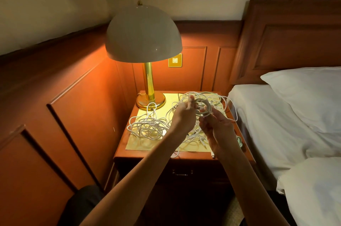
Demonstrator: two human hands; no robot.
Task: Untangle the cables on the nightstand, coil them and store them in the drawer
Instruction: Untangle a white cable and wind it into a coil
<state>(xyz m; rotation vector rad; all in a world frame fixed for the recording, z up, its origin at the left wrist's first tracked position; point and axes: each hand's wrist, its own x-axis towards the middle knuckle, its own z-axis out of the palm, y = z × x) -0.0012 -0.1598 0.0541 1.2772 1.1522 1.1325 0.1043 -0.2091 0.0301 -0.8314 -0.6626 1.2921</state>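
A tangle of white cables (147,127) lies on the yellow mat (132,145) that covers the wooden nightstand (147,155). Above the nightstand's right half I hold a partly wound coil of white cable (203,108). My left hand (183,115) pinches a strand at the coil's left side with its fingers curled. My right hand (215,126) grips the coil from below. Loose loops (232,115) trail from the coil toward the bed. The drawer (182,172) below the top is closed, with a dark metal handle.
A brass lamp (147,81) with a white dome shade stands lit at the nightstand's back left. A brass wall switch (175,60) sits behind it. The bed (276,124) with white pillows lies close on the right. Wood panelling borders the left.
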